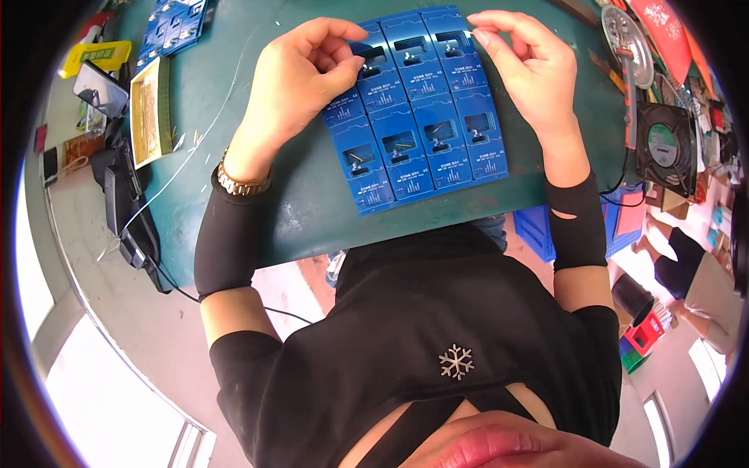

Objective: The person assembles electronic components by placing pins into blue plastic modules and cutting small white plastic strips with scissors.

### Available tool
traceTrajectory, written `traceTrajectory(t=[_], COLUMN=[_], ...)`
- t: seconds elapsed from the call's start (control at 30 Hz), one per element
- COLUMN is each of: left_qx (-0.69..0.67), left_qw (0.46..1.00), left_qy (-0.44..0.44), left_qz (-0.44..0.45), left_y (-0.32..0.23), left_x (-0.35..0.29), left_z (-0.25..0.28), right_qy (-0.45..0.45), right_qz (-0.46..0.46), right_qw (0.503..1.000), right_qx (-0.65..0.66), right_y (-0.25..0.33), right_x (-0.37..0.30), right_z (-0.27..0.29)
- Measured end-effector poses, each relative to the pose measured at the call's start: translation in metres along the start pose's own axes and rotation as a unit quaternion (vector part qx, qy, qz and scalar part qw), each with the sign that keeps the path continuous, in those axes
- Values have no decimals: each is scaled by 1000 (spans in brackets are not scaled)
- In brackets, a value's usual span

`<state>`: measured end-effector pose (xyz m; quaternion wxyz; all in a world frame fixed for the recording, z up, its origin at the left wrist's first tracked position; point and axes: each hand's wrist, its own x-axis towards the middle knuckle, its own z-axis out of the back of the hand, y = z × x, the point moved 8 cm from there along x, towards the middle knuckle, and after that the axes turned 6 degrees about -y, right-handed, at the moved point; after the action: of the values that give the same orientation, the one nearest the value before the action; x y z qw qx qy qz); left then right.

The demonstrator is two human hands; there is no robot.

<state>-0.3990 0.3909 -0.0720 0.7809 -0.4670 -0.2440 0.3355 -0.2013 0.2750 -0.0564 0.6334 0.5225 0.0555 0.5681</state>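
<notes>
A blue circuit board panel (417, 105) lies on the green tabletop in front of me, tilted slightly. It is divided into several rectangular boards with cut-outs, and small brass-coloured pieces show in some of these. My left hand (307, 74) is at the panel's upper left edge, its fingers curled and thumb and forefinger over the border. At the upper right edge, my right hand (532, 66) has its thumb and forefinger bent together on the side of the panel. The exact contact of the fingertips is partly hidden.
A shallow wooden box (150, 113) with thin pieces inside stands left, beside a phone (101, 88) and a yellow package (95, 58). More blue boards (173, 30) lie far left. A black fan (665, 147) and a metal reel (626, 47) are right. Blue crates (534, 232) sit below the table.
</notes>
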Motion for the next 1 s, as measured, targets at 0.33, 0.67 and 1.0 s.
traceTrajectory(t=[0.33,0.67,1.0], left_qx=[18,30,251], left_qw=[1000,999,940], left_qy=[-18,-41,-75], left_qz=[-9,-6,-219], left_y=[-1,0,-38], left_x=[1,1,-16], left_z=[-3,-4,-14], right_qy=[-45,-25,0], right_qz=[-26,-92,-9], right_qw=[998,994,993], right_qx=[19,61,119], right_y=[35,23,33], right_x=[14,11,12], right_z=[14,11,3])
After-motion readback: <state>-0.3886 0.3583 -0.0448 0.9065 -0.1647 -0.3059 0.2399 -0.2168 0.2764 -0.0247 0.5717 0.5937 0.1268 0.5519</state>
